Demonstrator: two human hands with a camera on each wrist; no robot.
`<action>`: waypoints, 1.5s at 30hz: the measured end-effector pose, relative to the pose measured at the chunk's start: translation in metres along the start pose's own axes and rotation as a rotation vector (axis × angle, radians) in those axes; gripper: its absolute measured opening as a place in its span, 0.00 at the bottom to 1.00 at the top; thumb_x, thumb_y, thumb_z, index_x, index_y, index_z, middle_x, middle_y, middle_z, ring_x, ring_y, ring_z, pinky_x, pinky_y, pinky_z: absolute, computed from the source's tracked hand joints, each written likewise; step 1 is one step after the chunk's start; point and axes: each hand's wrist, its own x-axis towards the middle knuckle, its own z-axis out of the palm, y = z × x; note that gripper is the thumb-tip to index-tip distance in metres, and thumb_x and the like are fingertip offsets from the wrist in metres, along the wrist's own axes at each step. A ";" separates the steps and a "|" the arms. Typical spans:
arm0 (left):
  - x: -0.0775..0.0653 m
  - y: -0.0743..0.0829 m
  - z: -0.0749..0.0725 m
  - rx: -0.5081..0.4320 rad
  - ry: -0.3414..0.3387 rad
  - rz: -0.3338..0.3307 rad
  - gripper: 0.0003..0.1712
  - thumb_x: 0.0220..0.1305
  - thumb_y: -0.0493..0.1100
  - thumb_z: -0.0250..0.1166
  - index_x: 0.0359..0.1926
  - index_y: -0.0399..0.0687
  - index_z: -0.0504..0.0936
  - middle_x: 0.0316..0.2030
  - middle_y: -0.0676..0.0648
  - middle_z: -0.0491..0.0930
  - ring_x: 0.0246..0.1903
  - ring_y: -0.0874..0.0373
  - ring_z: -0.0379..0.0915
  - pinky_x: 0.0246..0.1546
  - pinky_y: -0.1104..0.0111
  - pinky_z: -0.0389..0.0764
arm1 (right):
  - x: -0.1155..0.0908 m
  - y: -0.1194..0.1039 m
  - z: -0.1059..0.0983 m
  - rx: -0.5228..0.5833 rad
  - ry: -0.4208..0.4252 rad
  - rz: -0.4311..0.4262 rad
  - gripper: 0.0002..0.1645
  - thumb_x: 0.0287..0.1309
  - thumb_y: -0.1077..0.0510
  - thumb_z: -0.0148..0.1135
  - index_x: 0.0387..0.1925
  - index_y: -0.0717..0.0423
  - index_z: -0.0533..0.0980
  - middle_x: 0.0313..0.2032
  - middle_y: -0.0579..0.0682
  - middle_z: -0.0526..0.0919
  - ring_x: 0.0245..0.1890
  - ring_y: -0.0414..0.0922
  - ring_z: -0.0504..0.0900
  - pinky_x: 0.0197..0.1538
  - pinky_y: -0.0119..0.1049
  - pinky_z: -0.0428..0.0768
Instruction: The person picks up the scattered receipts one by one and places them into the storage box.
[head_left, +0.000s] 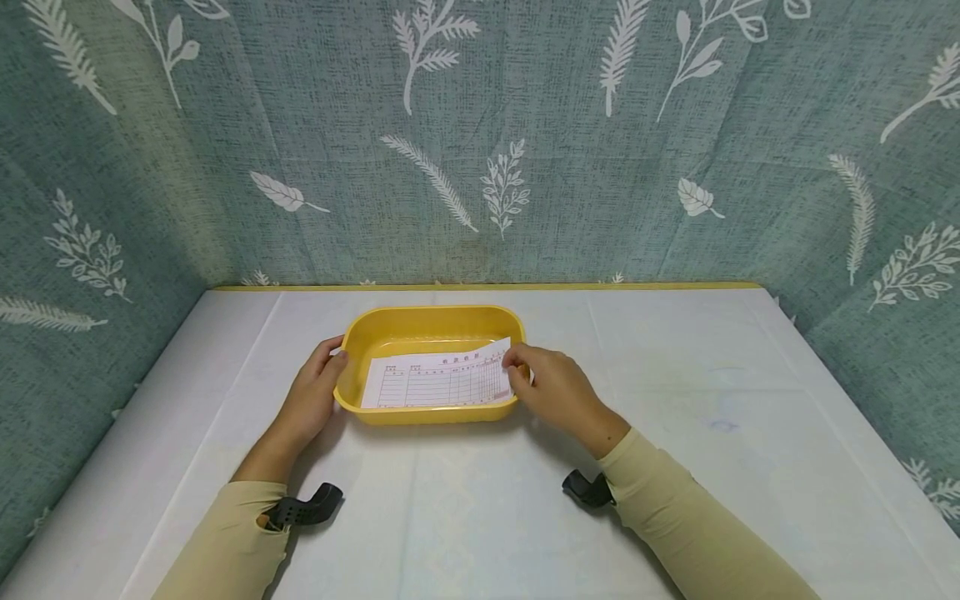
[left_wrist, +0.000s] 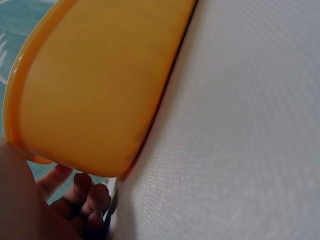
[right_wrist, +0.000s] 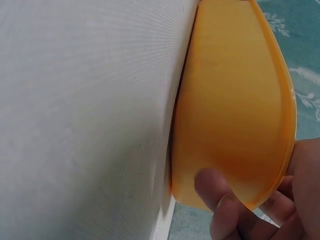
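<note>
A yellow plastic basin (head_left: 431, 314), oblong with rounded corners, stands on the white-covered table. Inside it lies a white receipt form (head_left: 427, 385) printed with a red ruled grid, its right end lifted and curved upward. My left hand (head_left: 311, 392) holds the basin's left end, thumb near the rim; in the left wrist view its fingers (left_wrist: 82, 187) are bent beside the outer wall. At the opposite end, my right hand (head_left: 558, 387) pinches the form's right edge. The right wrist view shows some of that hand's fingers (right_wrist: 212, 185) outside the basin wall.
The white tablecloth (head_left: 465, 517) extends around the basin, with a yellow strip (head_left: 637, 286) along the table's back edge. Teal leaf-patterned curtains (head_left: 322, 125) enclose the back and sides. A black wrist mount (head_left: 307, 505) sits on each sleeved forearm.
</note>
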 end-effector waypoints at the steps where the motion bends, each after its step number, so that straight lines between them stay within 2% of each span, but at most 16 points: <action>1: 0.000 0.000 0.000 0.002 -0.001 -0.001 0.32 0.79 0.57 0.37 0.75 0.48 0.58 0.58 0.36 0.73 0.53 0.50 0.68 0.52 0.74 0.67 | 0.000 0.000 0.000 -0.015 0.003 -0.006 0.06 0.67 0.58 0.58 0.43 0.51 0.79 0.36 0.43 0.84 0.24 0.39 0.71 0.32 0.31 0.73; 6: 0.000 -0.001 0.001 0.004 0.000 -0.004 0.32 0.79 0.58 0.37 0.75 0.47 0.58 0.60 0.35 0.72 0.55 0.48 0.68 0.55 0.70 0.67 | -0.001 0.001 0.001 -0.039 -0.015 -0.020 0.09 0.69 0.58 0.56 0.45 0.51 0.80 0.35 0.43 0.83 0.24 0.39 0.71 0.31 0.31 0.72; 11: 0.000 0.000 0.000 0.008 0.002 0.001 0.32 0.79 0.58 0.37 0.75 0.47 0.58 0.60 0.35 0.72 0.56 0.48 0.68 0.55 0.68 0.67 | 0.000 0.002 0.000 -0.042 -0.036 -0.040 0.12 0.69 0.58 0.54 0.46 0.53 0.82 0.40 0.45 0.84 0.23 0.38 0.69 0.30 0.30 0.70; 16: 0.000 0.002 0.001 0.002 0.000 -0.006 0.32 0.80 0.57 0.37 0.76 0.48 0.57 0.61 0.35 0.71 0.57 0.47 0.68 0.59 0.61 0.66 | 0.000 0.002 0.001 -0.029 -0.056 -0.047 0.13 0.70 0.58 0.52 0.46 0.53 0.82 0.41 0.46 0.84 0.25 0.39 0.70 0.32 0.31 0.70; 25: -0.001 0.001 0.001 -0.003 -0.006 -0.009 0.32 0.80 0.57 0.36 0.76 0.48 0.57 0.63 0.35 0.70 0.58 0.46 0.68 0.59 0.61 0.66 | 0.001 0.002 0.001 -0.082 -0.071 -0.092 0.17 0.73 0.55 0.50 0.54 0.55 0.79 0.51 0.49 0.84 0.39 0.43 0.76 0.47 0.38 0.76; 33: 0.000 0.000 0.001 0.013 -0.003 -0.011 0.33 0.79 0.58 0.36 0.75 0.47 0.57 0.63 0.36 0.70 0.58 0.46 0.67 0.60 0.58 0.65 | 0.001 0.003 0.002 -0.122 -0.057 -0.117 0.15 0.72 0.55 0.53 0.51 0.55 0.82 0.50 0.49 0.85 0.43 0.43 0.81 0.51 0.42 0.80; 36: 0.000 0.000 0.001 0.014 -0.003 -0.013 0.33 0.79 0.59 0.36 0.75 0.47 0.57 0.63 0.36 0.70 0.58 0.46 0.67 0.60 0.57 0.65 | 0.001 0.003 0.001 -0.131 -0.060 -0.124 0.16 0.72 0.56 0.53 0.51 0.54 0.82 0.49 0.49 0.85 0.42 0.43 0.81 0.50 0.41 0.80; 42: 0.000 0.000 0.001 0.014 -0.002 -0.018 0.33 0.79 0.59 0.36 0.75 0.48 0.57 0.62 0.36 0.70 0.57 0.46 0.67 0.60 0.57 0.64 | 0.000 0.003 -0.001 -0.175 -0.049 -0.149 0.18 0.71 0.56 0.53 0.55 0.53 0.82 0.50 0.49 0.86 0.34 0.41 0.76 0.42 0.37 0.76; 45: 0.000 0.000 0.001 0.017 -0.001 -0.020 0.33 0.79 0.59 0.36 0.75 0.48 0.58 0.62 0.36 0.70 0.57 0.46 0.67 0.60 0.58 0.65 | 0.000 0.003 -0.002 -0.182 -0.035 -0.143 0.18 0.70 0.55 0.54 0.56 0.52 0.82 0.34 0.48 0.86 0.23 0.38 0.70 0.31 0.31 0.69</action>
